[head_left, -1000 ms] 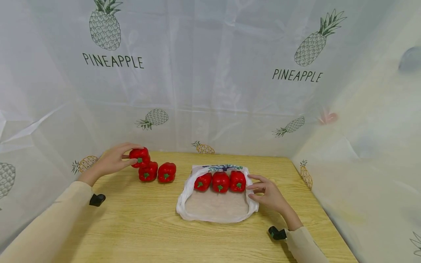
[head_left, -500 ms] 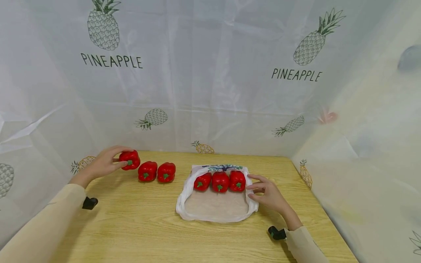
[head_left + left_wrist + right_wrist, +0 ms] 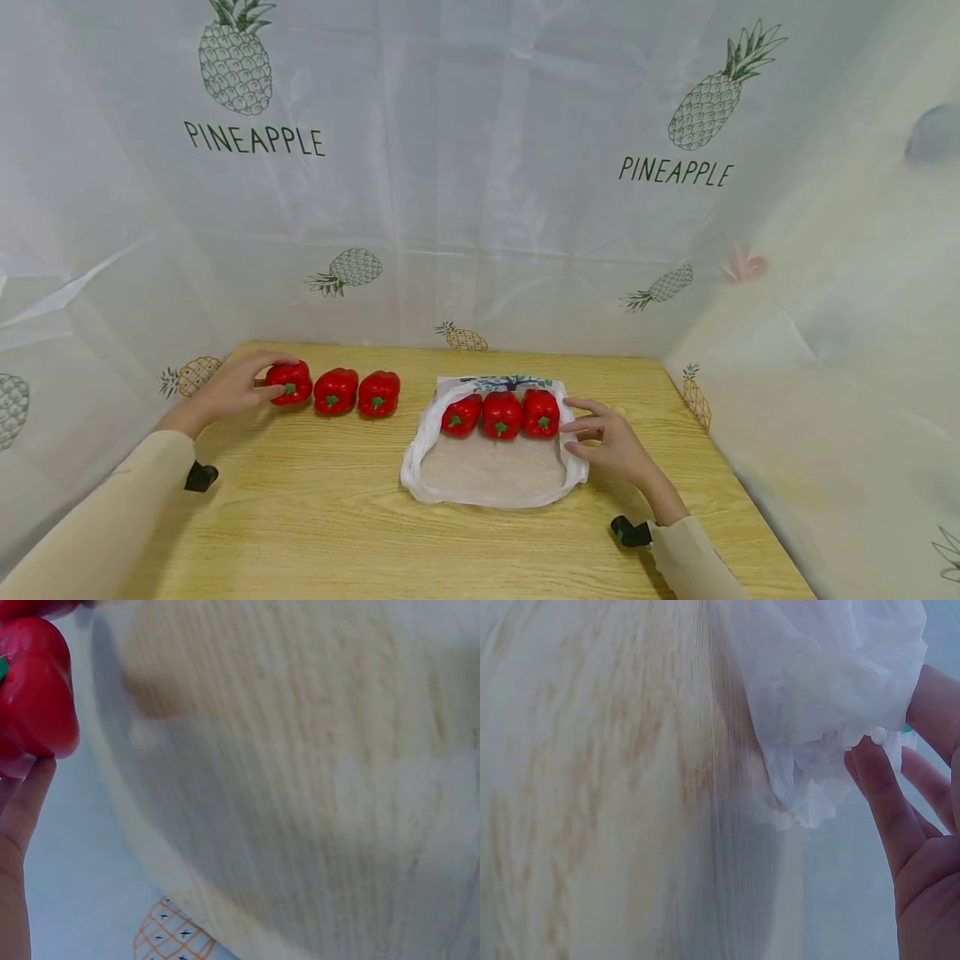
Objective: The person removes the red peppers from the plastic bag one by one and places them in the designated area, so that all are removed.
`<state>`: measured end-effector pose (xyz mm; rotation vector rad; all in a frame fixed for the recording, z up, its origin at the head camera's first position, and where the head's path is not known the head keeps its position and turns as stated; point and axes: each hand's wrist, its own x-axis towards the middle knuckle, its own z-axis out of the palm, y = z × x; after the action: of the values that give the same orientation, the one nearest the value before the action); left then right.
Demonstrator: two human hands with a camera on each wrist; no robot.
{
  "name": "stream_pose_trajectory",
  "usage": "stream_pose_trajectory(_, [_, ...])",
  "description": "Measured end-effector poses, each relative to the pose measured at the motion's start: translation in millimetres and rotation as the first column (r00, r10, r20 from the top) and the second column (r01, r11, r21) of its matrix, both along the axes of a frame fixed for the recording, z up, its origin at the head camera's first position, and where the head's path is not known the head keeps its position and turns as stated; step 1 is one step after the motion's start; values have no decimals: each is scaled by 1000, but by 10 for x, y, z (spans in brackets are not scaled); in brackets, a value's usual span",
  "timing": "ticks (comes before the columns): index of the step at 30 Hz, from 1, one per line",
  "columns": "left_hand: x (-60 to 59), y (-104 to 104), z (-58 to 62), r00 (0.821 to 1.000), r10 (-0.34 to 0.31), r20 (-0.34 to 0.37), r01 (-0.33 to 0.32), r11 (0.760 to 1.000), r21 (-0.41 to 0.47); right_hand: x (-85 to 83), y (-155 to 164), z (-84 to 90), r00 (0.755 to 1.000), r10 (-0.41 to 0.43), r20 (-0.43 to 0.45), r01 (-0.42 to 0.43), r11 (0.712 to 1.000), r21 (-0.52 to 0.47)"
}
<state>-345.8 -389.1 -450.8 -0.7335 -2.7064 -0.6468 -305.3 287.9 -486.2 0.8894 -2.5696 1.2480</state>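
Note:
My left hand (image 3: 234,388) grips a red bell pepper (image 3: 291,383) with a green stem, low at the table's back left; in the left wrist view a fingertip presses the underside of this pepper (image 3: 37,694). Two more bell peppers, a middle one (image 3: 335,390) and a right-hand one (image 3: 379,393), stand beside it in a row. Inside a white plastic bag (image 3: 424,454) with its mouth spread wide, three bell peppers (image 3: 502,415) line the back. My right hand (image 3: 617,446) holds the bag's right rim by the fingertips; the right wrist view shows crumpled plastic (image 3: 817,697) between the fingers.
The wooden table (image 3: 322,517) runs back to a pale curtain (image 3: 480,208) printed with pineapples, which also closes in both sides. A black wrist mount (image 3: 201,477) hangs below the left wrist, another mount (image 3: 632,531) below the right.
My left hand has carried its bell pepper left and down, away from above the middle pepper, to the left end of the row. The right hand and bag have stayed put.

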Motion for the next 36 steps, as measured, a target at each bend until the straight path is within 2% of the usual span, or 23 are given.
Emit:
stream_pose_trajectory(11, [75, -41, -57, 999, -24, 26, 24, 1000, 13, -15, 0, -14, 1000, -1, 3, 1, 1000, -6])
stream_pose_trajectory(19, [41, -73, -103, 998, -44, 43, 42, 998, 42, -23, -8, -46, 1000, -27, 2, 27, 1000, 1])
stream_pose_trajectory(27, [22, -109, -152, 996, -84, -4, 85, 995, 58, -13, 12, -27, 1000, -6, 5, 6, 1000, -1])
stream_pose_trajectory(36, [21, -135, -152, 995, -99, -5, 99, 993, 58, -15, 18, -26, 1000, -2, 23, 2, 1000, -2])
